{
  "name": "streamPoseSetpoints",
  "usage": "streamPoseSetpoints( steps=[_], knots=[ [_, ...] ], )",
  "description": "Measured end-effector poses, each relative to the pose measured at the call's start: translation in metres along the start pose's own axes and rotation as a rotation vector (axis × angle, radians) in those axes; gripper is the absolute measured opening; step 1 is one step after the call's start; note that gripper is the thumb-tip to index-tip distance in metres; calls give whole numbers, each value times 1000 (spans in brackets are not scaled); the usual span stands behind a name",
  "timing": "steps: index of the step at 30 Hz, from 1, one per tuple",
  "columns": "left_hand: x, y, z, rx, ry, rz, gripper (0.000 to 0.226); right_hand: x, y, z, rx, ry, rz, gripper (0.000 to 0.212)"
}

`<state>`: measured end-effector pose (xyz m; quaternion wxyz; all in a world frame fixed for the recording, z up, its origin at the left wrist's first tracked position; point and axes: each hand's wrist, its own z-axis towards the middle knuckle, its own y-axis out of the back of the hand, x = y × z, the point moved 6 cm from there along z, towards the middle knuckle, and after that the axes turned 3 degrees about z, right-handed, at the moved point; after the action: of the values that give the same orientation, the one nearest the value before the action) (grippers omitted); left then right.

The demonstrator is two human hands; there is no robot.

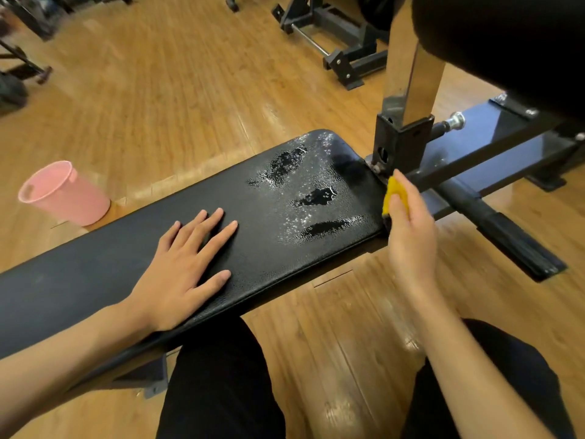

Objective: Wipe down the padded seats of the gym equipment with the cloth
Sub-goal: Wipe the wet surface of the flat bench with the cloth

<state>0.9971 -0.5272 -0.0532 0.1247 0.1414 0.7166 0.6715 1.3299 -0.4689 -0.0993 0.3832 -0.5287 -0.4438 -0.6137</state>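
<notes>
The padded seat (126, 248), black and pebbled, runs across the head view from 8 o'clock up to 2 o'clock, standing over a wooden floor (158, 90); wet patches (285, 163) and beaded droplets glisten on its far end, toward 1 o'clock; the cloth (394, 193), yellow and bunched small, sits against the seat's end edge at 3 o'clock, just beside the black bracket of a metal post (408, 90) that rises toward 1 o'clock; the right hand (411, 236) grasps the cloth, fingers curled around it with the thumb on top; the left hand (186, 267) lies flat on the seat near the centre, fingers straight and spread, grasping nothing, well apart from the cloth; a pink bucket (63, 194) stands on the floor at 9 o'clock, just behind the seat; legs in black trousers (221, 375) fill 6 o'clock; a dark weight rack (335, 42) stands at 12 o'clock.
</notes>
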Motion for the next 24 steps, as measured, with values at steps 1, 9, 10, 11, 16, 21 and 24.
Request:
streamPoseSetpoints(
  steps=[1,9,10,11,16,21,24],
  knots=[
    [0,0,0,-1,3,0,69,-3,1,-19,-54,16,19,44],
    [1,-1,1,0,-4,9,70,0,-4,39,116,-64,42,32],
    [2,-1,1,2,-5,14,70,1,-5,43,75,-61,34,31],
    [2,-1,2,5,-6,18,70,1,-6,40,14,-46,19,32],
    [1,-1,2,11,-4,28,70,-2,-21,-46,-266,138,-57,47],
    [2,-3,3,19,4,43,70,-1,-16,-24,-191,211,-74,42],
    [3,-4,3,13,5,42,70,4,-5,15,-126,154,-46,33]
  ],
)
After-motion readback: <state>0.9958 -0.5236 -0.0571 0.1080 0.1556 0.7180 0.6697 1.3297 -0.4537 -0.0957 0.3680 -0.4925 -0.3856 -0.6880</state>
